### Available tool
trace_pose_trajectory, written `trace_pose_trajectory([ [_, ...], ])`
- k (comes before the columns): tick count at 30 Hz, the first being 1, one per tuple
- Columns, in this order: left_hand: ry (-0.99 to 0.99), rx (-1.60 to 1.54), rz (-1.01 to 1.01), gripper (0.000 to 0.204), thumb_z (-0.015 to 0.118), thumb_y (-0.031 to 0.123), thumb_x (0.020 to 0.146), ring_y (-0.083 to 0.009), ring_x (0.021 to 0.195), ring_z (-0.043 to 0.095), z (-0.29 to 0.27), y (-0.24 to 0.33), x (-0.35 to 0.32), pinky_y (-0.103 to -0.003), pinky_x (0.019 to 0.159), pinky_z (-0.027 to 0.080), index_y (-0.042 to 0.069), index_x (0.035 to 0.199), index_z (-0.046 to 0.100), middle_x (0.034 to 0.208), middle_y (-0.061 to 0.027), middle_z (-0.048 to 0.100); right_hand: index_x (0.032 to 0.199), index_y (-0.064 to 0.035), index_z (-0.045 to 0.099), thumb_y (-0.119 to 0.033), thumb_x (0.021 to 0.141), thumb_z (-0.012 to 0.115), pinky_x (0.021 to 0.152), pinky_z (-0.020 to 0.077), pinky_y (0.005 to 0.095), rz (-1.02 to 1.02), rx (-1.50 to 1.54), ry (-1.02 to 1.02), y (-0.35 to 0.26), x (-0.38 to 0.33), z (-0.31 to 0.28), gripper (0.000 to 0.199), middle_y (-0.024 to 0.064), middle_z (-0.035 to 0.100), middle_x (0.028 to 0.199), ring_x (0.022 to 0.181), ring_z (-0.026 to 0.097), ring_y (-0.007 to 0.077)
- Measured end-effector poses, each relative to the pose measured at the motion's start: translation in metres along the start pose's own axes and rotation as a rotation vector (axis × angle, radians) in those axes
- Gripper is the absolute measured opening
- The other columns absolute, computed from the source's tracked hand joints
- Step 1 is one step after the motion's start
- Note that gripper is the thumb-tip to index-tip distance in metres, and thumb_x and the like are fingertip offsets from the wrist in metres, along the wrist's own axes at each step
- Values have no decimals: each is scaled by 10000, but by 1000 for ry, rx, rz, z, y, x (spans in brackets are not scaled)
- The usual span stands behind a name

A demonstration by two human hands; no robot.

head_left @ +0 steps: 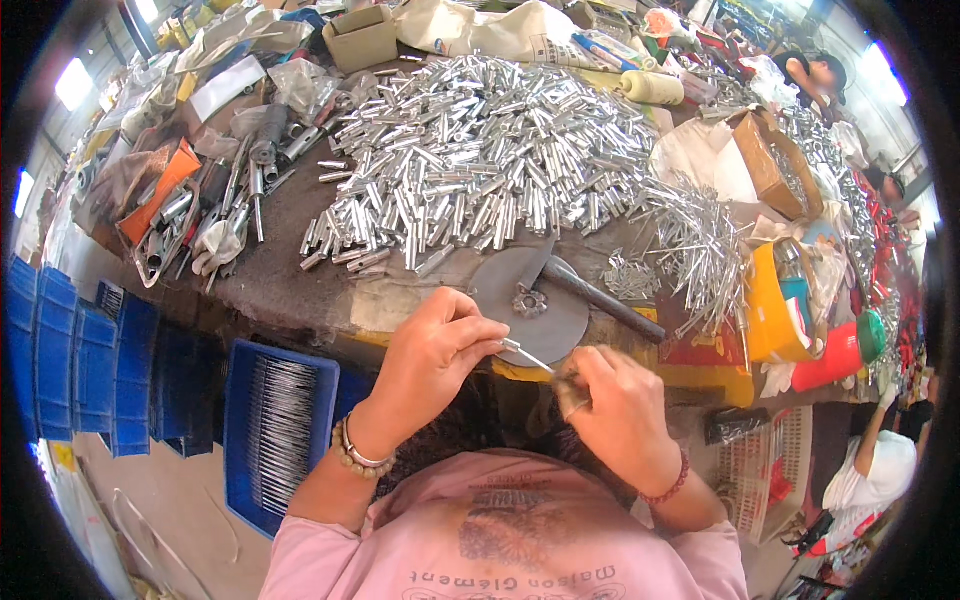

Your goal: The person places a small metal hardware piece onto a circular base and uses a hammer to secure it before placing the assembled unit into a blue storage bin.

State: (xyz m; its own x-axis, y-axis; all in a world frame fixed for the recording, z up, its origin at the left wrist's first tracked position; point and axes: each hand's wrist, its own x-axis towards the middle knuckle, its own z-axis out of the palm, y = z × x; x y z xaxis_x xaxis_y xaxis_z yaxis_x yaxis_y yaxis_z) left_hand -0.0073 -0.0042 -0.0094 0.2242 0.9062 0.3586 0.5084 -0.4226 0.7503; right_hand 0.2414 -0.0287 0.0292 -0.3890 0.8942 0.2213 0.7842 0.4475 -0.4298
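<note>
Silver rod [533,358], pinched in your left hand [430,348], needed holding straight; whether your blurred right hand [620,402] gripped it was unclear

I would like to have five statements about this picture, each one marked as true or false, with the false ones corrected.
1) The left hand pinches a thin pale rod. True.
2) The blue bin is filled with bottles. False: the blue bin holds a row of thin metal pieces.
3) A large heap of short silvery tubes lies beyond the hands. True.
4) Nothing is worn on either wrist. False: bracelets show on the left wrist, and a red bracelet on the right.
5) A red container with a green end lies toward the right. True.
</note>
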Motion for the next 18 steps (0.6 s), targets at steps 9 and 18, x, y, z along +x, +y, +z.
trace_pose_trajectory([
  [9,177,-440,-367,440,695,62,1083,-124,777,676,24,25,-48,-261,699,548,73,1518,625,1077,-94,778,1214,-8,697,-91,983,784,675,553,355,474,915,-402,-9,-18,18,261,111,748,861,718,693,179],
  [18,157,-938,-642,711,680,60,1083,-78,738,642,25,31,-57,-219,641,523,108,1690,312,1043,-84,761,1223,-8,693,-63,989,765,729,554,313,354,929,-348,-27,-29,38,251,97,733,877,749,645,141],
])
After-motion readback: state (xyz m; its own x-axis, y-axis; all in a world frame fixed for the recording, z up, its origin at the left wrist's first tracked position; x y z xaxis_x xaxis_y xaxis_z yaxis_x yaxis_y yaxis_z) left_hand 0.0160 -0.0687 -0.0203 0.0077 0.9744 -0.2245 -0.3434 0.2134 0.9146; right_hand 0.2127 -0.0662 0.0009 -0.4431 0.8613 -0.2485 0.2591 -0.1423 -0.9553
